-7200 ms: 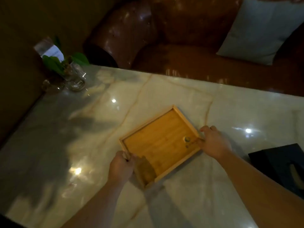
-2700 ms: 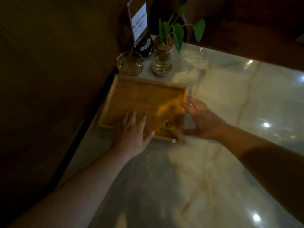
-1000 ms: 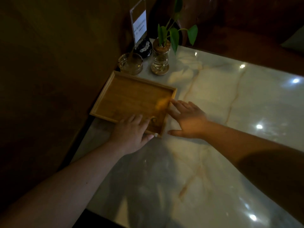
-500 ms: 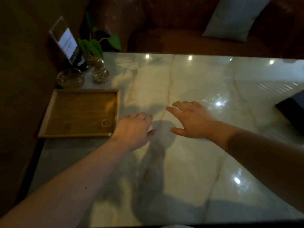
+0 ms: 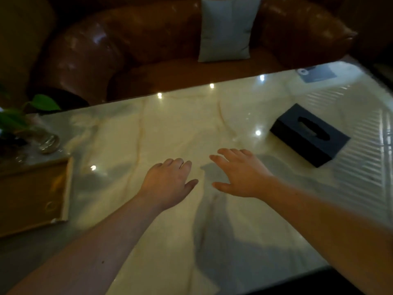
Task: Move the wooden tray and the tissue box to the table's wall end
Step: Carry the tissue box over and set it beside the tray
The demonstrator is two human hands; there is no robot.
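The wooden tray (image 5: pixel 32 194) lies flat at the table's left end, partly cut off by the frame edge. A dark tissue box (image 5: pixel 309 135) with an oval slot sits at the right, well away from the tray. My left hand (image 5: pixel 168 184) hovers over the middle of the marble table (image 5: pixel 174 124), fingers apart, holding nothing. My right hand (image 5: pixel 240 173) is beside it, open and empty, a short distance left of the tissue box.
A glass vase with a green plant (image 5: pixel 25 120) stands behind the tray at the left. A brown leather sofa (image 5: pixel 148 43) with a pale cushion (image 5: pixel 226 28) runs along the far table edge. A card (image 5: pixel 316 74) lies at the far right corner.
Both hands have left the tray at the wall end and moved right over the table's middle. The view has swung right, bringing the tissue box fully into sight.
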